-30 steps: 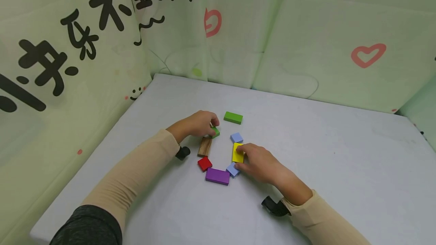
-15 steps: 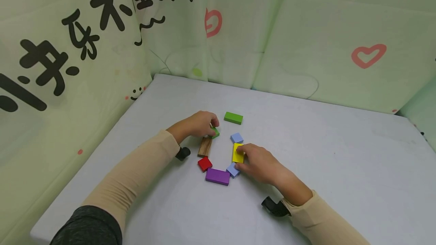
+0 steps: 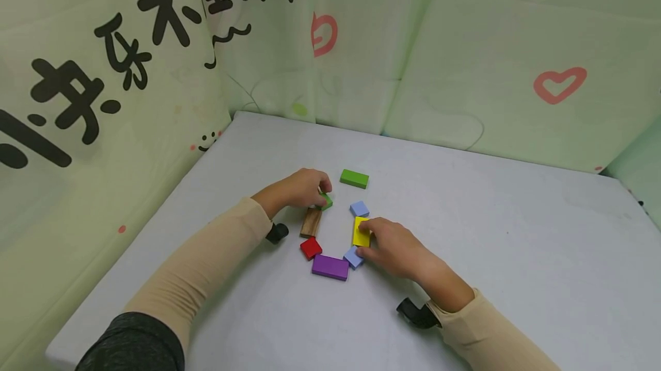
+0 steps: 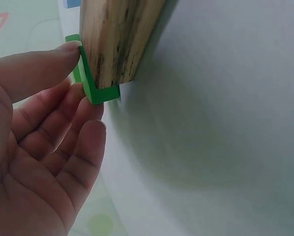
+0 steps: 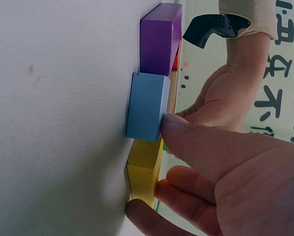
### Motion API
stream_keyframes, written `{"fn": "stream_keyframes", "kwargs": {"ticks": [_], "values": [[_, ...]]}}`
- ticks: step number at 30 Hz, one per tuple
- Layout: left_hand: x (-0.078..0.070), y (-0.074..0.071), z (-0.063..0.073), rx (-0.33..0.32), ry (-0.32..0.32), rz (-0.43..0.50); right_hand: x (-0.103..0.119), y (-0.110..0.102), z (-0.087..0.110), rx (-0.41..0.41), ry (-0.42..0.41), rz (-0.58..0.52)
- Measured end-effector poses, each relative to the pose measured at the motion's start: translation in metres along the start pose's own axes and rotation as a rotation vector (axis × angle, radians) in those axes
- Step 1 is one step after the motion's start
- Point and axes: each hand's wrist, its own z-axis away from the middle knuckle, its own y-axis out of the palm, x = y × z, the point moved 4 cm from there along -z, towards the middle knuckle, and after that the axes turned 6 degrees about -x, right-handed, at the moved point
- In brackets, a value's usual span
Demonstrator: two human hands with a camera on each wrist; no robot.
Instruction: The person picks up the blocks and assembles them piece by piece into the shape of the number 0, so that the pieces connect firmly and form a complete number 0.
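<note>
In the head view my left hand [image 3: 307, 186] pinches a small green block [image 3: 326, 202] at the far end of a brown wooden block [image 3: 311, 222]. The left wrist view shows the thumb on top of this green block [image 4: 93, 91] and fingers beneath its far side. My right hand [image 3: 395, 248] has its thumb on the edge of a light blue block [image 5: 147, 105] and its curved fingers at a yellow block [image 5: 144, 169]. A red block [image 3: 311, 248] and a purple block [image 3: 330, 268] lie at the near side of this U-shaped row.
Another light blue block [image 3: 359, 209] sits beyond the yellow one. Farther back lies a separate green rectangular block [image 3: 354, 179]. The white table [image 3: 490, 233] meets pale printed curtains [image 3: 465, 44] at its back and left.
</note>
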Motion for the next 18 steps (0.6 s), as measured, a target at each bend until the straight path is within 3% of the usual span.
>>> {"fn": "stream_keyframes", "kwargs": {"ticks": [18], "values": [[0.0,-0.0001,0.0016,0.017,0.006,0.012,-0.0001,-0.0013,0.0016,0.0,-0.001,0.005]]}}
